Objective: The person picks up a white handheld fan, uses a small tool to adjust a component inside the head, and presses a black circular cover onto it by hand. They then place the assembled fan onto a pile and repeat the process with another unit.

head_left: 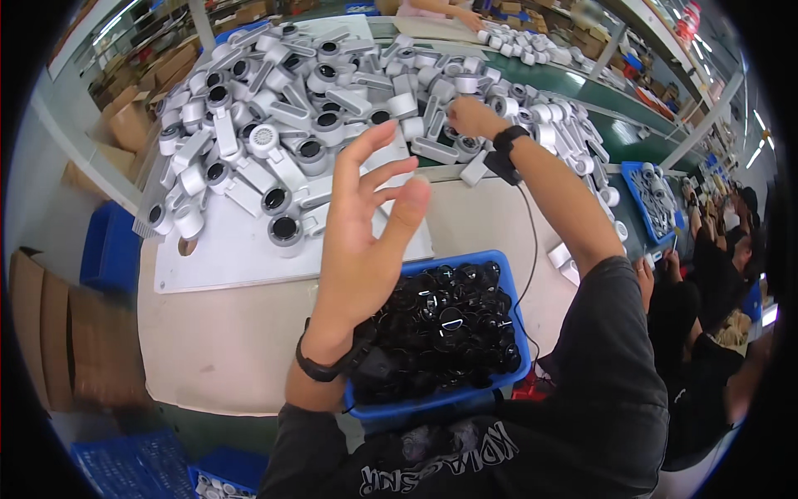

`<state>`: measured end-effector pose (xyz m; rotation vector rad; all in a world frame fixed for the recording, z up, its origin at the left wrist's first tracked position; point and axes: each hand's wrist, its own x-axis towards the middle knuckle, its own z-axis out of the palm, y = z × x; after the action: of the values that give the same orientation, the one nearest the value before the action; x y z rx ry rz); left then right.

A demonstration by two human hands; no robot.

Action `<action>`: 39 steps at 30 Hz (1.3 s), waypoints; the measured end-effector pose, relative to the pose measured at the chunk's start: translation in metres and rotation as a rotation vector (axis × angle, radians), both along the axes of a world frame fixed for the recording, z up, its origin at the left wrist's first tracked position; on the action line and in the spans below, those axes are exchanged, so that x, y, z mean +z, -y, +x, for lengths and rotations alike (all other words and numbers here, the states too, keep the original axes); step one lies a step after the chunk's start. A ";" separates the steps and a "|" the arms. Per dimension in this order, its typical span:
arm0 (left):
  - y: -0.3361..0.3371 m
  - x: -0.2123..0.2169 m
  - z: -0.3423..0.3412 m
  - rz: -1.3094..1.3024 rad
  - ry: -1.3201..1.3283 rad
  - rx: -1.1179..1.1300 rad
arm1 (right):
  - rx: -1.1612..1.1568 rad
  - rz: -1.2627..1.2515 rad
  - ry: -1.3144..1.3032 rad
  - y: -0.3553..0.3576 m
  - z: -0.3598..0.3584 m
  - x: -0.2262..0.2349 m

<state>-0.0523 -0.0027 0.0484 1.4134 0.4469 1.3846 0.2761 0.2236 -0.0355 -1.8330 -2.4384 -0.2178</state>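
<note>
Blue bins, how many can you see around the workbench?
5, though others may be hidden: a blue bin of black parts under the left hand, one far right, one at left, two at the bottom left.

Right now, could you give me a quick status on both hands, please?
Left hand open, raised above blue bin of black round parts. Right hand reaching into pile of white housings, grip unclear. Nothing blocking.

Factory assembly line: heaped white housings [291, 108]
</note>
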 end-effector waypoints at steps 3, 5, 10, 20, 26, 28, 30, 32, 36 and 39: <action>0.003 0.000 0.004 0.007 -0.028 -0.005 | -0.026 -0.235 -0.065 0.043 0.048 -0.017; 0.005 -0.003 0.007 -0.018 -0.034 -0.012 | 0.092 -0.287 -0.232 0.071 0.059 -0.033; 0.011 -0.004 0.013 -0.002 -0.124 -0.024 | 0.147 -0.057 -0.174 0.131 0.036 -0.050; 0.007 -0.021 0.033 0.010 -0.211 -0.050 | 0.281 0.058 0.059 0.119 0.020 -0.068; 0.010 -0.014 0.029 0.049 -0.134 -0.032 | 0.240 0.071 0.090 0.141 0.034 -0.029; 0.010 -0.013 0.029 -0.002 -0.115 -0.047 | 0.176 0.082 -0.051 0.161 0.046 -0.004; 0.010 -0.013 0.031 -0.053 -0.095 -0.065 | 0.015 0.034 -0.596 0.175 0.056 0.015; 0.011 -0.017 0.035 -0.129 -0.087 -0.138 | -0.038 0.091 -0.727 0.195 0.040 0.035; 0.013 -0.030 0.042 -0.410 0.062 -0.250 | 0.272 0.435 -1.176 0.242 -0.032 0.073; 0.017 -0.027 0.053 -0.800 0.256 -0.561 | 0.386 0.410 -1.348 0.287 -0.068 0.087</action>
<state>0.0004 -0.0198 0.0213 0.6170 0.3393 0.7665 0.2081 -0.0632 0.0515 -0.7771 -1.5024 0.3954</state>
